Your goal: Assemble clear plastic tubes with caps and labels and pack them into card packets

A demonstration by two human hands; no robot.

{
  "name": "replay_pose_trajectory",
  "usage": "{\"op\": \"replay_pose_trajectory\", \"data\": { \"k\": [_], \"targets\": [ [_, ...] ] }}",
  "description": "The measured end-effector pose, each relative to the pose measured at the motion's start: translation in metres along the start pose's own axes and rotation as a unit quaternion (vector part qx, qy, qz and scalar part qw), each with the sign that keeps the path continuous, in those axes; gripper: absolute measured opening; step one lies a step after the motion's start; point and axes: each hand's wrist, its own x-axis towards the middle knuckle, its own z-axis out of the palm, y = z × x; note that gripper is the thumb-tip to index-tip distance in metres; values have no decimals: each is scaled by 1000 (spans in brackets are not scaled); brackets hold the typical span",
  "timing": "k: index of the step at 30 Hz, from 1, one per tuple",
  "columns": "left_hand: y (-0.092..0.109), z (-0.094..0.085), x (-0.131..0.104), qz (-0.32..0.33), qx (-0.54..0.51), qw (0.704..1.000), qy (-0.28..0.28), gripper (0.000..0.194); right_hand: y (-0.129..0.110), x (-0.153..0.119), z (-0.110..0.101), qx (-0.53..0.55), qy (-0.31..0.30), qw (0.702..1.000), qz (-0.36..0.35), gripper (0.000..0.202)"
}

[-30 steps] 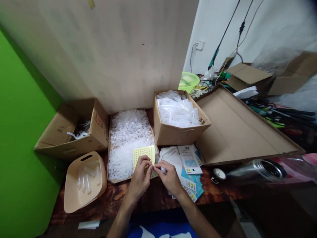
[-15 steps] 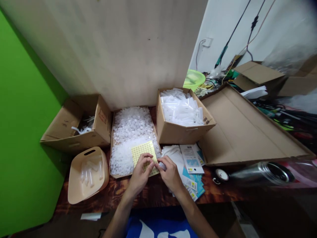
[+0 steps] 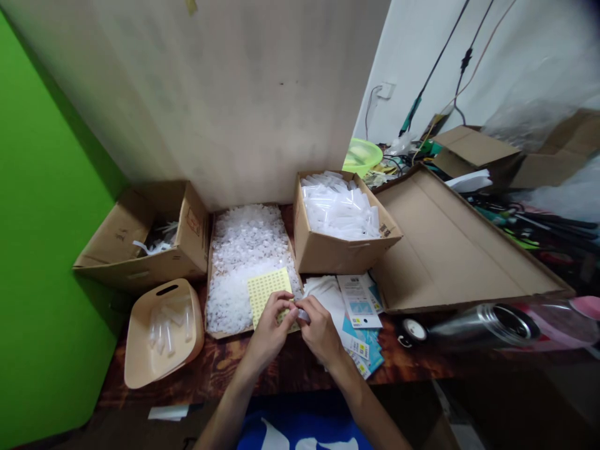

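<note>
My right hand point(image 3: 319, 328) is closed around a small translucent plastic tube point(image 3: 304, 315), of which only a rounded part shows. Its fingertips meet those of my left hand point(image 3: 273, 325), which is pinched against the tube's near end; what the left fingers hold, if anything, is too small to make out. Just behind both hands lies a yellow sheet of small printed stickers point(image 3: 268, 287), partly covered by the fingers. The sheet rests on a shallow cardboard tray point(image 3: 209, 294) filled with small white plastic pieces point(image 3: 248, 244).
Clear tubes fill a cardboard box point(image 3: 347, 250) behind my right hand. A beige basket point(image 3: 134, 350) at left holds several tubes. Another open box point(image 3: 190, 219) stands behind it. Printed cards point(image 3: 360, 306), a large cardboard lid point(image 3: 459, 250) and a steel flask point(image 3: 459, 328) lie at right.
Both hands have stayed together over the sticker sheet, with the fingertips drawn slightly closer around the tube. The whole view has shifted slightly.
</note>
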Motion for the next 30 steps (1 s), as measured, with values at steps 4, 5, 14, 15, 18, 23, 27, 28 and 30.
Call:
{"op": "replay_pose_trajectory", "data": {
  "k": [4, 5, 14, 15, 18, 23, 27, 28, 30],
  "targets": [
    [2, 0, 2, 10, 2, 1000, 2, 22, 0, 1, 0, -11, -2, 1000, -6, 21],
    [3, 0, 2, 9, 2, 1000, 1, 22, 0, 2, -1, -12, -3, 1000, -7, 22],
    [4, -4, 2, 4, 4, 1000, -9, 20, -1, 3, 0, -15, -5, 1000, -5, 23],
    [3, -4, 2, 6, 6, 1000, -7, 20, 0, 3, 0, -17, -6, 1000, -5, 23],
    [2, -2, 1, 8, 16, 1000, -7, 18, 2, 1, 0, -25, -12, 1000, -7, 23],
    [-4, 2, 1, 5, 27, 1000, 10, 14, 10, -2, -1, -34, -26, 999, -15, 26],
    [-12, 5, 0, -21, -11, 999, 43, 20, 13, -3, -1, -22, -23, 999, -19, 33],
    [-14, 5, 0, -34, -30, 998, 42, 24, 13, -3, -1, -16, -21, 999, -18, 33],
    [-16, 4, 0, -58, -63, 995, 41, 31, 11, -2, -2, -5, -19, 1000, -14, 30]
  ]
}}
